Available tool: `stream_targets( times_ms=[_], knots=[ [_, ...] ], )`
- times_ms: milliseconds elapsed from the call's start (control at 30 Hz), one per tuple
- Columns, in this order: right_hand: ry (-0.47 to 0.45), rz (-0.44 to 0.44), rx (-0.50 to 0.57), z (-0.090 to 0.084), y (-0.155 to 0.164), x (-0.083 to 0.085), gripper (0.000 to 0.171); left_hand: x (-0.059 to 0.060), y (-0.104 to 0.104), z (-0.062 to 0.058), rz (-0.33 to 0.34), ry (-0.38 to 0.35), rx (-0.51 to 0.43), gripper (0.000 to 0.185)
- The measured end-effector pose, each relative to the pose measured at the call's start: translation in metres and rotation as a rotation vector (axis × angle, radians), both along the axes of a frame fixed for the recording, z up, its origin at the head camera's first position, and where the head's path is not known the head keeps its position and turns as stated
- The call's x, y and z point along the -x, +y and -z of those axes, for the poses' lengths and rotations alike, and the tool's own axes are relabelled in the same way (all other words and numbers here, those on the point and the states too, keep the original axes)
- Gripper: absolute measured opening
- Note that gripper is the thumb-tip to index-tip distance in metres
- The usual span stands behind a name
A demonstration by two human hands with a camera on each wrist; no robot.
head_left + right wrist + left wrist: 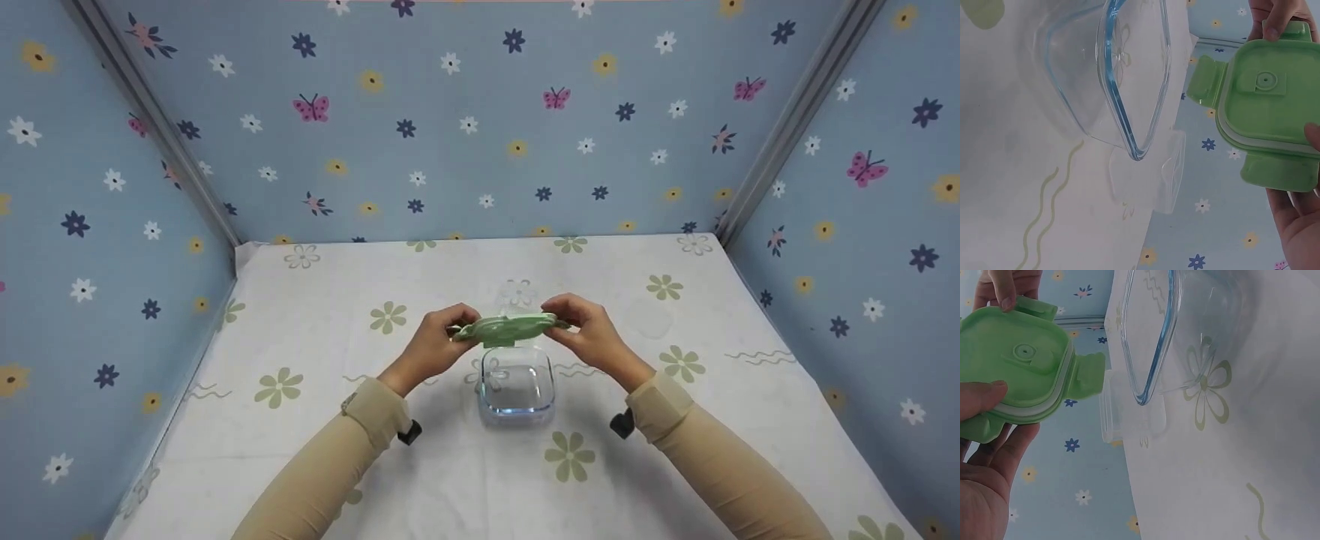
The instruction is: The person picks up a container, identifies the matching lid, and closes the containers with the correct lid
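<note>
At the centre of the head view, the left hand (433,346) and right hand (592,335) each pinch 1 end of the square green plastic lid (508,329), keeping it level just above the clear square glass container (517,384) on the flower-print surface (315,457).

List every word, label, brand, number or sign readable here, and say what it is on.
None: no readable text in any view.
The green plastic lid, held by the left hand and right hand, has only a moulded round valve.
The clear square glass container, flowered tablecloth and blue flowered walls carry patterns only.
</note>
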State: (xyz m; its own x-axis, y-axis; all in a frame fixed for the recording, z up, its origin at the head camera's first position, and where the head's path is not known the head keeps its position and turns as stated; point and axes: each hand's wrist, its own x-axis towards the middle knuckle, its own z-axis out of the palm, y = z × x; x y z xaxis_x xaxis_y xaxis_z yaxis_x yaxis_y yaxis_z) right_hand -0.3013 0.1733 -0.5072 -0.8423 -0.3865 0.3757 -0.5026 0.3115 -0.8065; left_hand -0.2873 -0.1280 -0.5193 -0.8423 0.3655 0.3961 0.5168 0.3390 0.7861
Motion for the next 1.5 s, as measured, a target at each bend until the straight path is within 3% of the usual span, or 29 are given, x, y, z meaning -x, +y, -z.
stream_targets(
  times_ms=[200, 600, 867, 1200, 1367, 1500],
  knots=[
    [0.065, -0.011, -0.02, 0.0, -0.002, -0.008, 0.017, 0.001, -0.002, 0.003, -0.012, -0.004, -0.013, 0.015],
    [0.286, -0.088, -0.035, 0.006, -0.008, -0.016, 0.017, 0.002, -0.009, 0.01, -0.036, -0.045, 0.009, 0.015],
    [0.499, -0.089, -0.085, 0.008, -0.01, -0.018, 0.028, 0.002, -0.014, 0.01, -0.036, -0.039, 0.023, 0.036],
    [0.623, -0.039, -0.186, 0.011, -0.011, -0.02, 0.029, 0.0, -0.024, 0.009, 0.032, -0.19, -0.036, 0.056],
    [0.668, -0.014, -0.235, 0.013, -0.012, -0.021, 0.029, 0.001, -0.023, 0.009, -0.031, -0.299, -0.076, 0.051],
    [0.72, -0.007, -0.267, 0.015, -0.012, -0.021, 0.03, 0.003, -0.018, 0.01, -0.113, -0.371, -0.052, 0.049]
  ],
)
